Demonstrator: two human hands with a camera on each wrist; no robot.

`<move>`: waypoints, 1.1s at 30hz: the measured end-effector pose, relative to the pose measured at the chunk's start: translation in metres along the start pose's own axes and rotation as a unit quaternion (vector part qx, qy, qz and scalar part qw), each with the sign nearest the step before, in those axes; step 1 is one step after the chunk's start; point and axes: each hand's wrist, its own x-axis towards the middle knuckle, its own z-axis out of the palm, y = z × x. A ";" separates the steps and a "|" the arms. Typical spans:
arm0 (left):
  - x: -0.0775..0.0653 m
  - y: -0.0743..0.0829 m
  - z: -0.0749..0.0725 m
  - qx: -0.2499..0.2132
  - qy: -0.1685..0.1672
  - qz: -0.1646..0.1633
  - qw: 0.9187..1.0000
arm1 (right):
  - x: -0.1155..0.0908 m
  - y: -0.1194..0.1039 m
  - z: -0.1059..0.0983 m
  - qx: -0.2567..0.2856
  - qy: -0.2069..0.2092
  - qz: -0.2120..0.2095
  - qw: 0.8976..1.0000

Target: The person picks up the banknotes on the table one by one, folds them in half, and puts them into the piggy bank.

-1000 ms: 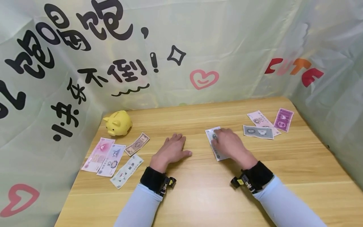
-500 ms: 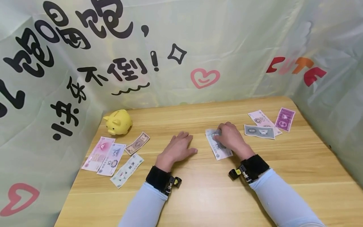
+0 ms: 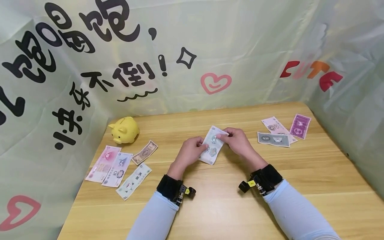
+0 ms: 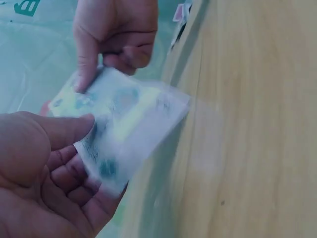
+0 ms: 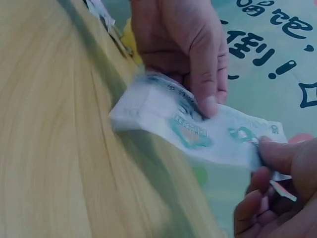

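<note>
A pale banknote (image 3: 212, 150) with green print is held between both hands above the middle of the table. My left hand (image 3: 189, 151) pinches its left side, thumb on top and fingers underneath. My right hand (image 3: 238, 141) pinches the upper right part, also with the thumb over the face. In the left wrist view the banknote (image 4: 133, 124) slants between the two hands, slightly blurred. Seen from the right wrist, the banknote (image 5: 193, 131) bends a little, its free end above the wooden table.
A yellow piggy bank (image 3: 125, 130) stands at the back left. Near it lie a pink note (image 3: 103, 165), a lilac note (image 3: 118, 169), a brown note (image 3: 145, 152) and a pale green note (image 3: 134, 181). Several notes, including a grey one (image 3: 273, 139) and a purple one (image 3: 300, 126), lie at right.
The banknote was lying on the table under my right hand; it is now lifted, moved left and turned. My left hand, earlier spread on the table, now grips it too.
</note>
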 end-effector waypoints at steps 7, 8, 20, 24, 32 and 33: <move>-0.002 0.003 -0.006 -0.132 0.013 -0.043 0.990 | -0.003 -0.003 0.002 0.052 -0.016 0.013 0.998; -0.003 0.004 -0.007 -0.151 0.022 -0.051 0.987 | -0.004 -0.004 0.004 0.058 -0.032 0.015 0.998; -0.005 0.014 -0.010 -0.254 0.069 -0.055 0.963 | -0.015 -0.016 0.013 0.098 -0.075 0.019 0.992; -0.005 0.014 -0.012 -0.289 0.059 -0.062 0.953 | -0.015 -0.016 0.014 0.109 -0.067 0.023 0.992; -0.007 0.013 -0.018 -0.334 0.048 -0.057 0.940 | -0.013 -0.018 0.013 0.151 -0.064 0.029 0.986; -0.007 0.014 -0.019 -0.337 0.047 -0.057 0.939 | -0.013 -0.018 0.013 0.158 -0.063 0.029 0.985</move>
